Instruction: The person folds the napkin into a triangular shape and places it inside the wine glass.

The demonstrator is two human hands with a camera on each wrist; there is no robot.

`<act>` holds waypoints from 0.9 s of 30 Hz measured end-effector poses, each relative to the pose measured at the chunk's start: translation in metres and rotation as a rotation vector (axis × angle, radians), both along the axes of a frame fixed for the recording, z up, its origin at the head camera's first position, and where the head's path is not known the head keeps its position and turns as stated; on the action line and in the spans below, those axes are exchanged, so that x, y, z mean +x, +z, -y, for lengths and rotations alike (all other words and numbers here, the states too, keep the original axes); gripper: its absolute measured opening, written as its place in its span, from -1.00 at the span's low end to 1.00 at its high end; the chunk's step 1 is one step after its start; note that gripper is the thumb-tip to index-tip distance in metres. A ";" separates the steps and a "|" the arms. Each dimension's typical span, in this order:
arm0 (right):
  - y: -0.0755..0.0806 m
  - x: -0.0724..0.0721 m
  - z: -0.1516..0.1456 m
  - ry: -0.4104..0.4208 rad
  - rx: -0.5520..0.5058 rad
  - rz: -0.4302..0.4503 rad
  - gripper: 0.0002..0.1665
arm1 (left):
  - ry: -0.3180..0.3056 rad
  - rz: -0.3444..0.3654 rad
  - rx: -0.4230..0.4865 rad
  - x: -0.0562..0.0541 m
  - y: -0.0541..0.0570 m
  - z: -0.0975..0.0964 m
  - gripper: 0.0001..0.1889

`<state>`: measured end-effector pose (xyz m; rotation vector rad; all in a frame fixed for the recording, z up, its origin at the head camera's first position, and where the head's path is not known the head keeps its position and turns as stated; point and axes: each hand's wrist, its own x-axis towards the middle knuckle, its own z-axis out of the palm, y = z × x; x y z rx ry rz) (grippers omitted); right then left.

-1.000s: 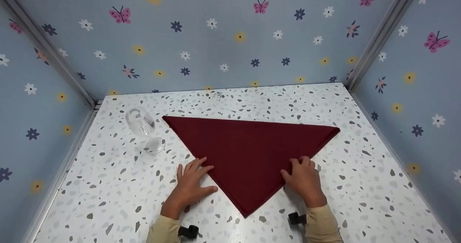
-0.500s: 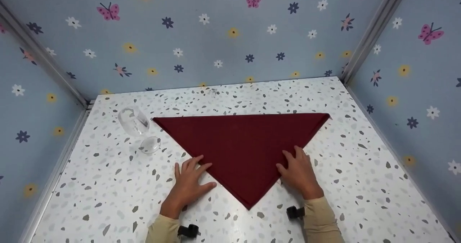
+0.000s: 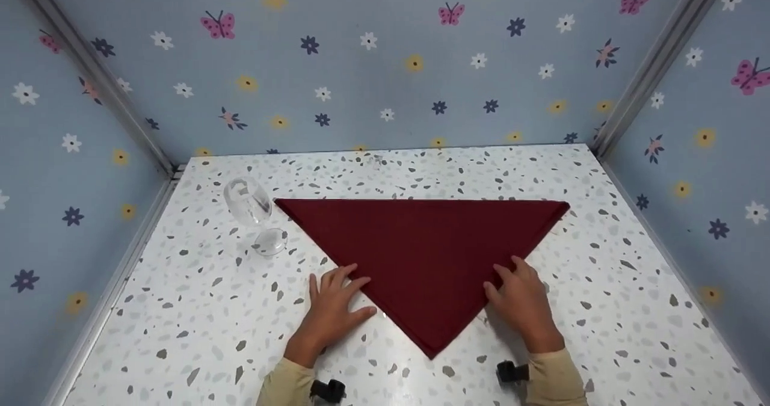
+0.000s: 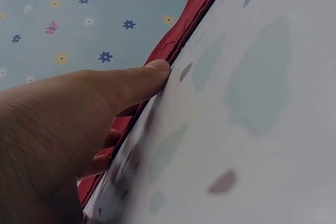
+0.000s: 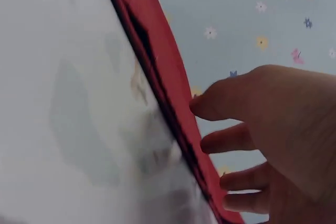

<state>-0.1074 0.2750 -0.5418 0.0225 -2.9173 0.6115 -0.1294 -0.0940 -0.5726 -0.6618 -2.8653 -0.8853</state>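
A dark red cloth napkin point(image 3: 421, 255), folded to a triangle, lies flat with its long edge at the back and one corner toward the person. My left hand point(image 3: 334, 313) is spread at its left slanting edge, fingertips on the cloth border and the thumb beside it. On the opposite slanting edge, the fingertips of my right hand point(image 3: 523, 304) rest on the cloth, fingers slightly bent and apart. In the right wrist view the layered edge of the napkin point(image 5: 168, 77) shows a small gap between its folds.
A clear stemmed glass point(image 3: 248, 201) lies on its side left of the napkin, its round foot toward the person. The speckled white table point(image 3: 198, 310) is bounded by flowered blue panels point(image 3: 385, 63) at the back and both sides.
The right hand's fingers have loosened and spread on the cloth edge. The napkin's right corner has turned slightly backward, so its long edge lies straighter. The left hand stays in place.
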 end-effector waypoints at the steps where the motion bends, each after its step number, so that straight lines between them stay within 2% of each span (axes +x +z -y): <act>1: 0.000 0.002 0.000 -0.012 0.011 -0.004 -0.43 | -0.007 -0.003 0.001 0.000 0.000 -0.001 -0.40; 4: -0.001 0.005 0.002 -0.025 0.031 0.004 -0.43 | -0.016 -0.008 0.001 -0.001 -0.002 -0.002 -0.41; 9: -0.003 0.004 0.004 0.009 0.018 0.008 -0.43 | -0.007 -0.016 0.018 0.000 -0.002 0.000 -0.44; 20: 0.003 0.005 0.006 0.023 -0.019 0.052 -0.39 | -0.024 -0.018 0.027 -0.001 -0.004 0.003 -0.47; 27: -0.003 0.000 0.003 0.024 -0.007 0.066 -0.33 | -0.022 -0.003 0.018 -0.002 -0.002 0.002 -0.46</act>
